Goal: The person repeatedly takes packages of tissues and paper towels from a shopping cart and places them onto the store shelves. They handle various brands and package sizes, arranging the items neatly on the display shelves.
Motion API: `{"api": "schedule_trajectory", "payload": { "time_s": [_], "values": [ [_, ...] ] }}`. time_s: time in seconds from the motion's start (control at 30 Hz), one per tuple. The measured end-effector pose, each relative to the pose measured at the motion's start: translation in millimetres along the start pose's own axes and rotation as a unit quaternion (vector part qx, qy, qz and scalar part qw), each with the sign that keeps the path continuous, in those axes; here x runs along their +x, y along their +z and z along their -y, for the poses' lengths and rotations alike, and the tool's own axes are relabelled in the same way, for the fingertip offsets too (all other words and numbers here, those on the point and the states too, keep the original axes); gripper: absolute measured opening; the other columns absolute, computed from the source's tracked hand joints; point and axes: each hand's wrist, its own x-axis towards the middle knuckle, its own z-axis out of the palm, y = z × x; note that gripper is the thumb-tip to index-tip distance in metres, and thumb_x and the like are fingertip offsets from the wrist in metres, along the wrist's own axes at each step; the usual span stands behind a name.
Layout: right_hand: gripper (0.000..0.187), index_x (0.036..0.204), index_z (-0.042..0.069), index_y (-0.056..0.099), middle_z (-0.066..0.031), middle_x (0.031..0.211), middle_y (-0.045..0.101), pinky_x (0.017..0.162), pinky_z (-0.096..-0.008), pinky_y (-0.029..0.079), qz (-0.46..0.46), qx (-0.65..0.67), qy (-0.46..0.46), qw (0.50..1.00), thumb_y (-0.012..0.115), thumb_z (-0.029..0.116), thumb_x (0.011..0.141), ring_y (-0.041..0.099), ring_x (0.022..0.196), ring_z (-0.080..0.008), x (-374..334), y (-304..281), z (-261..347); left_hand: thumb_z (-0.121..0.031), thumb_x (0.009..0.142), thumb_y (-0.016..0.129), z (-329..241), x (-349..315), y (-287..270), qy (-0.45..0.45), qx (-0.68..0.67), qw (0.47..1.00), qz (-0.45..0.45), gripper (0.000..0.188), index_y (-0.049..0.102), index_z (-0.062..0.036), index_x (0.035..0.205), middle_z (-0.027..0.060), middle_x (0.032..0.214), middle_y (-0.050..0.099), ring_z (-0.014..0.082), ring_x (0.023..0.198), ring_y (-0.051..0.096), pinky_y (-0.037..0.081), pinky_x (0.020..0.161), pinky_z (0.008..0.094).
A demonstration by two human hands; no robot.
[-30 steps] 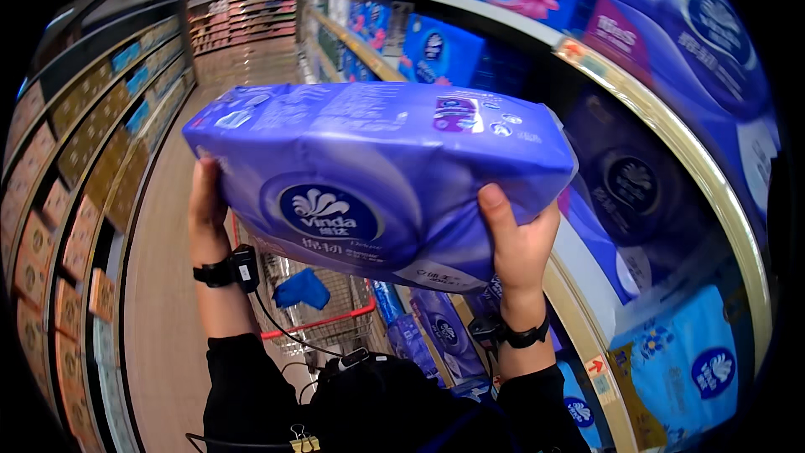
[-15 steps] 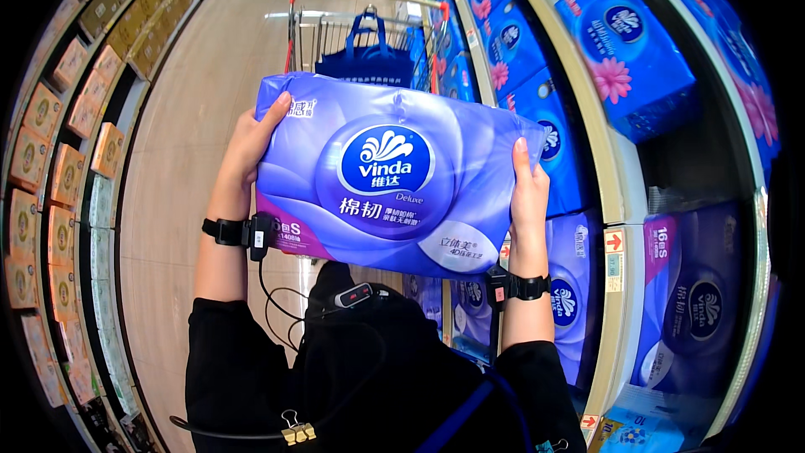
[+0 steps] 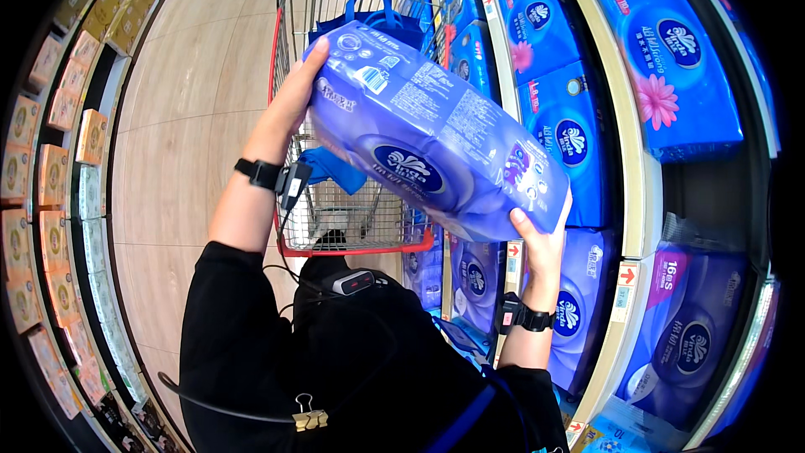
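Between my two hands I hold a large purple plastic-wrapped tissue pack (image 3: 419,138), tilted with its left end higher and its printed narrow side turned up. My left hand (image 3: 299,88) grips the far left end, thumb on top. At the near right end, my right hand (image 3: 543,239) clasps the corner, its thumb on the side and the other fingers mostly hidden. Beneath and beyond the pack stands a wire shopping cart (image 3: 323,239) with red trim. Inside it are a dark blue tote bag (image 3: 369,21) and a smaller blue item (image 3: 334,169), partly covered by the pack.
Along the right runs a shelf (image 3: 616,193) with blue tissue packs (image 3: 671,59) and more purple packs (image 3: 683,340). Shelves on the left hold orange boxes (image 3: 59,231). A tiled floor (image 3: 180,143) lies between. A black cable (image 3: 226,411) hangs across my front.
The pack has swung from broad face up to narrow side up, its left end rising and its right end dropping. More of the cart now shows below it. Both hands keep their hold.
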Motion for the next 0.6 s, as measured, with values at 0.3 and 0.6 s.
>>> {"api": "schedule_trajectory", "payload": {
  "time_s": [0.3,0.6],
  "values": [
    [0.12,0.154,-0.003,0.016,-0.0243,0.147,0.034,0.115,-0.0458,0.031,-0.023,-0.284,-0.113,0.952,0.093,0.026,0.066,0.037,0.139,-0.0353,-5.7,76.9,-40.6,-0.037,0.095,0.069,92.9,95.8,-45.2,-0.097,-0.037,0.992,-0.074,0.035,0.071,-0.0031,0.105,0.0029,0.095,0.072,0.0116,0.083,0.066,0.051,0.076,0.0249],
    [0.108,0.152,0.005,0.028,-0.0266,0.135,0.035,0.104,-0.0533,0.04,0.065,-0.244,-0.075,0.965,0.091,0.024,0.067,0.043,0.126,-0.0455,-12.8,119.3,-56.0,-0.024,0.095,0.064,64.2,133.6,-85.2,-0.091,0.06,0.987,-0.115,0.028,0.071,0.0019,0.101,0.0072,0.09,0.074,0.0148,0.073,0.068,0.053,0.068,0.0261]
  ]
}}
